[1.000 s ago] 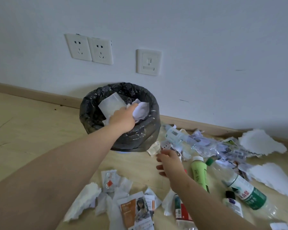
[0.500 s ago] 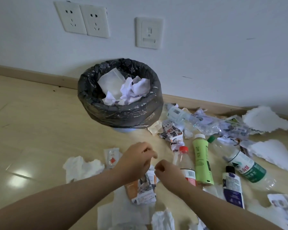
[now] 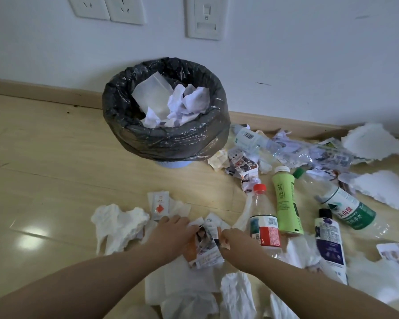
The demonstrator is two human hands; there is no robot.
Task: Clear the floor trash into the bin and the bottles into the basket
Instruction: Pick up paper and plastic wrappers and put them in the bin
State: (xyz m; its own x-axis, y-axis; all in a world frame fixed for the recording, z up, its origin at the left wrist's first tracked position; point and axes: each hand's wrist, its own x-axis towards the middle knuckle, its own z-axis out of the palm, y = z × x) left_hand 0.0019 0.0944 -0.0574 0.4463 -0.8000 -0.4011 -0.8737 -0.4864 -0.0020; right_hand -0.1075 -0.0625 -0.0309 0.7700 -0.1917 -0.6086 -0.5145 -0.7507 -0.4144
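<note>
A bin (image 3: 171, 141) lined with a black bag stands by the wall, with crumpled white paper inside. On the floor in front, my left hand (image 3: 171, 236) and my right hand (image 3: 237, 240) both press on a torn printed leaflet (image 3: 204, 246) lying among paper scraps, pinching its edges. To the right lie a red-capped bottle (image 3: 264, 226), a light green bottle (image 3: 285, 201), a green-labelled clear bottle (image 3: 346, 206) and a dark blue tube (image 3: 329, 240). A clear crushed bottle (image 3: 253, 139) lies beside the bin. No basket is in view.
White tissues (image 3: 118, 224) lie left of my hands and more paper (image 3: 189, 282) lies under my forearms. Torn white sheets (image 3: 376, 141) and printed scraps (image 3: 240, 164) are strewn along the skirting at right. The wall carries sockets (image 3: 106, 5). Bare wooden floor extends left.
My left hand let go of paper in the bin and came down to the floor. Both hands have closed in on the printed leaflet. The camera has tilted down.
</note>
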